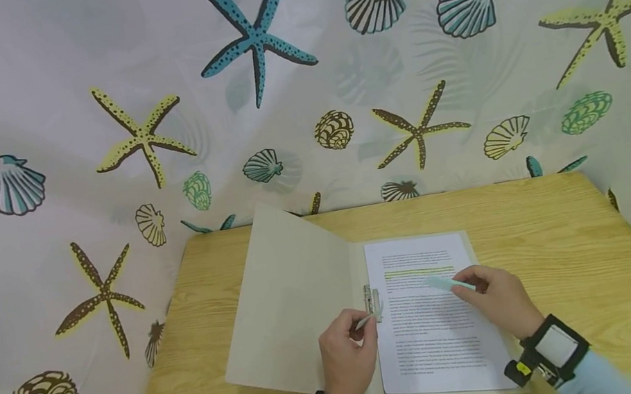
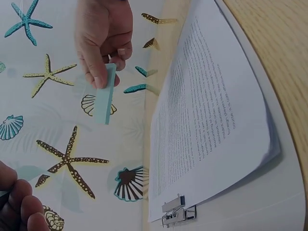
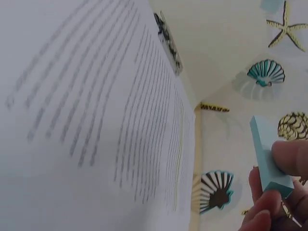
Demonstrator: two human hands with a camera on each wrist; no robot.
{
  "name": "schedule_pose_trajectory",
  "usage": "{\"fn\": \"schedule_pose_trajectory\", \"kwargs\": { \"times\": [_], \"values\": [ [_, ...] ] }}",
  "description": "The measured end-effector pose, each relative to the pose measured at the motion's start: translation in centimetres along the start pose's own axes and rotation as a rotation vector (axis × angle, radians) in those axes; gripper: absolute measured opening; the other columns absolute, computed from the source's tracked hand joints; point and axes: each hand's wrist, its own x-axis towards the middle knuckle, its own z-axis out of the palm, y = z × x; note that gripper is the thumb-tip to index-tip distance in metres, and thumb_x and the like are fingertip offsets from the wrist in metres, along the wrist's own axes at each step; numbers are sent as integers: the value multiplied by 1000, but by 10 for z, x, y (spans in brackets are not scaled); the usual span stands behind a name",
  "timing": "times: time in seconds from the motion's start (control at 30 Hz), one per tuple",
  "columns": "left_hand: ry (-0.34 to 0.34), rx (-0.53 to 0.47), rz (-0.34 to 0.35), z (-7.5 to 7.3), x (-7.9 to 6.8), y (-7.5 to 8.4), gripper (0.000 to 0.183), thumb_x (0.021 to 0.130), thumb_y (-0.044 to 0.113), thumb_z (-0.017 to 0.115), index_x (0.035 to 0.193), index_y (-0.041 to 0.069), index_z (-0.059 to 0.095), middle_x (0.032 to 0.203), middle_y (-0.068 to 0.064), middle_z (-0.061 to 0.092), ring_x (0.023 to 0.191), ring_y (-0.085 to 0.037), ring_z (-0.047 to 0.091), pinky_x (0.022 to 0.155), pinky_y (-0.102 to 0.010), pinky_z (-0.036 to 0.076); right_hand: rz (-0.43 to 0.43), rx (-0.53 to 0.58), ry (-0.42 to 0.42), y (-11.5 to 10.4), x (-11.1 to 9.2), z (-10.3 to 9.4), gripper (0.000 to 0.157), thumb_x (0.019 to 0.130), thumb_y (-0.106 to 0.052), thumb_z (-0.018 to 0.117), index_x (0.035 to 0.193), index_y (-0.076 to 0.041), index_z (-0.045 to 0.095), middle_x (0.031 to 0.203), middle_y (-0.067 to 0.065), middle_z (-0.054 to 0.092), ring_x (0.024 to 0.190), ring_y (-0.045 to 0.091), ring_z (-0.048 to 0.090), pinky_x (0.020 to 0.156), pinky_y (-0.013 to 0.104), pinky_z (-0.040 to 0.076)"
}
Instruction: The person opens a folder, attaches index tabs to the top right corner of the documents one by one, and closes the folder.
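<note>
Between the thumb and fingers of my right hand (image 1: 502,305) is a narrow light-blue pad of sticky notes (image 3: 262,154), raised over the right part of a printed sheet (image 1: 429,339). My left hand (image 1: 349,360) pinches a thin pale strip (image 1: 363,322) near the sheet's left edge; in the left wrist view its fingertips sit at the lower left corner, and the strip is hard to make out. Stacked sheets lie in an open cream folder (image 1: 288,293), by a metal clip (image 2: 178,211) at its spine. Yellow highlighting (image 1: 419,272) runs across lines near the top.
The folder's cover stands partly raised to the left. Under everything is a wooden table (image 1: 581,263). A pale curtain (image 1: 328,89) printed with starfish and shells hangs behind the table and along its sides.
</note>
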Motion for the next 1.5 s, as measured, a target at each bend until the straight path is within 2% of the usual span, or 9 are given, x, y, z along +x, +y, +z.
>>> {"fn": "schedule_pose_trajectory", "kwargs": {
  "times": [0.2, 0.4, 0.57, 1.0, 1.23, 1.5],
  "values": [
    [10, 14, -6, 0, -2, -1, 5, 86, 7, 71, 86, 10, 66, 77, 8, 64, 63, -1, 52, 56, -19, 47, 132, -36, 9, 45, 14, -18, 38, 92, -37, 64, 110, -4, 66, 96, 10, 66, 85, 23, 59, 64, 28, 47],
    [13, 12, -3, 1, -4, -2, 4, 89, 12, 68, 86, 10, 67, 76, 9, 64, 62, -1, 52, 56, -17, 46, 238, -50, 25, 78, 19, -31, 47, 92, -43, 62, 113, 0, 64, 94, 12, 65, 81, 23, 57, 61, 30, 45],
    [14, 14, -4, 1, -4, -2, 5, 89, 11, 69, 84, 11, 66, 76, 10, 63, 62, -1, 52, 55, -17, 46, 271, -53, 50, 97, 21, -33, 46, 91, -40, 65, 111, 2, 65, 93, 14, 66, 78, 22, 57, 59, 29, 45],
    [7, -6, 7, 4, -6, -5, 4, 90, 13, 68, 87, 9, 67, 78, 9, 64, 63, -1, 52, 56, -18, 46, 284, -54, 67, 108, 20, -32, 42, 90, -33, 67, 107, 5, 65, 88, 14, 67, 70, 17, 59, 53, 27, 45],
    [-4, 0, -13, 3, -6, -4, 3, 88, 10, 69, 87, 9, 67, 77, 10, 64, 63, -2, 52, 56, -18, 45, 252, -115, 76, 111, 20, -29, 36, 89, -27, 68, 100, 7, 66, 77, 9, 65, 63, 16, 57, 50, 27, 43],
    [-7, 5, -26, 1, -6, -2, 7, 86, 6, 71, 87, 10, 66, 77, 10, 63, 63, -2, 52, 56, -19, 46, 275, -138, 91, 112, 21, -27, 34, 87, -27, 70, 97, 5, 65, 73, 8, 62, 59, 18, 54, 49, 28, 40]
  ]
}}
